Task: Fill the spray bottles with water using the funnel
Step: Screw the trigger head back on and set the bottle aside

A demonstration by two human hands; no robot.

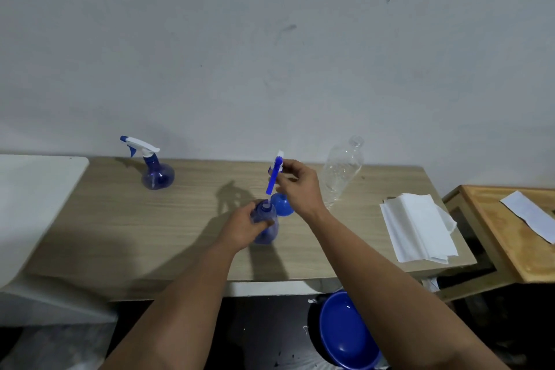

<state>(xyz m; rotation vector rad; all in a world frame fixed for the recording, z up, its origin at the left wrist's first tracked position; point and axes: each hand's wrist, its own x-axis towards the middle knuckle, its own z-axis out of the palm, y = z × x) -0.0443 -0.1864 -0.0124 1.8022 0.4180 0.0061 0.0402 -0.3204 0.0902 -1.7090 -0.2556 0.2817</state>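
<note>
Fingers of the left hand (244,227) are curled round the neck of the near spray bottle (265,227) and hold it upright on the table (105,219). Fingers of the right hand (295,186) pinch the spray top (275,172), which is up in the air just above the bottle's open mouth. Its blue tube hangs down, and the tube's end is right at the mouth.

I think the step in hand is taking the top off or putting it back; I cannot tell which. To do it well, keep the bottle pressed flat on the table so it does not tip. Move the top straight up or down, so the thin tube does not catch on the rim or bend. Go slowly, since drops may fall from the tube.

This bottle is small, round and see-through blue, with a narrow neck. I cannot tell how much water is in it. The blue funnel (283,204) sits on the table just behind the bottle, wide end down, close to the right wrist.

A second spray bottle (156,172) stands far to the left, near the wall, with its top on. A clear plastic bottle (342,172) stands to the right, and white paper towels (417,228) lie near the table's right end. A blue bowl (345,330) is on the floor below
</note>
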